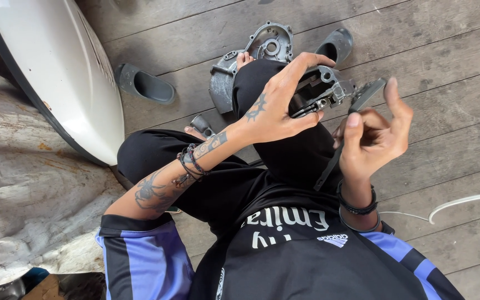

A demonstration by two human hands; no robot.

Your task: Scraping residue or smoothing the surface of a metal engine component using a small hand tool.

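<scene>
The left hand is wrapping its fingers around a small grey metal part in the middle of the frame, above the knee. The right hand is pinching a thin dark tool just beside it. A big metal cover is lying on the wooden floor near two grey slippers.

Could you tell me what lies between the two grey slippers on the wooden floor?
In the head view, a grey cast-metal engine cover lies between the slippers.
</scene>
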